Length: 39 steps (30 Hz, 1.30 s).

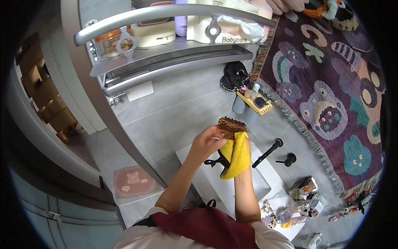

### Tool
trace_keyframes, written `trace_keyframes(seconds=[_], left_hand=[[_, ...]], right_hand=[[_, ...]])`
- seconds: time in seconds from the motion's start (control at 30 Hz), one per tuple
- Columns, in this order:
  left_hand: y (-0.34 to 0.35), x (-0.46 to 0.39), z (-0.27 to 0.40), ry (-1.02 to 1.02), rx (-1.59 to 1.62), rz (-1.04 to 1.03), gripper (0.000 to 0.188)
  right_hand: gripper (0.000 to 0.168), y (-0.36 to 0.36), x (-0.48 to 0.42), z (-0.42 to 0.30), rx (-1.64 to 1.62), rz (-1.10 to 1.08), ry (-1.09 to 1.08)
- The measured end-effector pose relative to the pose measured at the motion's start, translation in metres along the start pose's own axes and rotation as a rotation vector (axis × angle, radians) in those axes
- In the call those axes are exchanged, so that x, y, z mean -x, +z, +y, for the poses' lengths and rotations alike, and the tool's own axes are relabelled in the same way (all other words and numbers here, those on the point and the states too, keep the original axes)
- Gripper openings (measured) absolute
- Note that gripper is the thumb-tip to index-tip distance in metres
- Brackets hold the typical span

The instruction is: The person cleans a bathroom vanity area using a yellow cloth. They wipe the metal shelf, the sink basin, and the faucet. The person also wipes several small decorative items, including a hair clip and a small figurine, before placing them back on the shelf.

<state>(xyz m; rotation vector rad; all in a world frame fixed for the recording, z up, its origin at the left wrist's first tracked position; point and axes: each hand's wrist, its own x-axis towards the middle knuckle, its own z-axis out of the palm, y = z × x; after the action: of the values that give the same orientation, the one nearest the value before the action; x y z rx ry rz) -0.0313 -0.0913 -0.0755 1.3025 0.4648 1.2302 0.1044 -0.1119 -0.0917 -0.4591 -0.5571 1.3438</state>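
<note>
My left hand (pixel 205 143) pinches the edge of a dark brown and amber toothed hair accessory (pixel 231 127), perhaps a claw clip or comb. A yellow towelling cloth (pixel 237 155) with black trim and a black loop drapes over my right hand (pixel 248 143). Most of that hand is hidden, but it holds the cloth up against the accessory. Both hands are above a white washbasin (pixel 264 186), left of a black wall-mounted spout (pixel 267 153).
A black tap handle (pixel 290 159) projects from the wall. A yellow caddy (pixel 255 102) holds small bottles. Overhead runs a metal rack (pixel 177 59) with wipes and jars. A patterned woven blanket (pixel 323 102) hangs right. Clear organisers and trinkets (pixel 289 216) crowd the counter's right end.
</note>
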Motion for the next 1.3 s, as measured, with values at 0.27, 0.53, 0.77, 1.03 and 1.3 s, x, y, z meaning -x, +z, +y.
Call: trace_keyframes(seconds=[0.27, 0.53, 0.77, 1.03, 1.3], left_hand=[[0.015, -0.006, -0.018, 0.060, 0.170, -0.018, 0.041], [0.021, -0.025, -0.022, 0.062, 0.221, -0.020, 0.039], [-0.011, -0.102, -0.025, 0.190, 0.125, 0.257, 0.027], [-0.001, -0.209, -0.043, 0.425, 0.145, 0.418, 0.021], [0.029, -0.250, -0.043, 0.498, 0.191, 0.619, 0.015]], right_hand=[[0.022, -0.012, 0.005, -0.006, 0.145, 0.043, -0.092], [0.030, -0.022, -0.005, -0.015, 0.227, 0.005, -0.145], [0.035, -0.041, -0.013, -0.024, 0.271, 0.056, -0.118], [0.040, -0.089, -0.007, -0.037, 0.237, 0.236, -0.152], [0.037, -0.104, -0.006, -0.049, 0.192, 0.369, -0.131]])
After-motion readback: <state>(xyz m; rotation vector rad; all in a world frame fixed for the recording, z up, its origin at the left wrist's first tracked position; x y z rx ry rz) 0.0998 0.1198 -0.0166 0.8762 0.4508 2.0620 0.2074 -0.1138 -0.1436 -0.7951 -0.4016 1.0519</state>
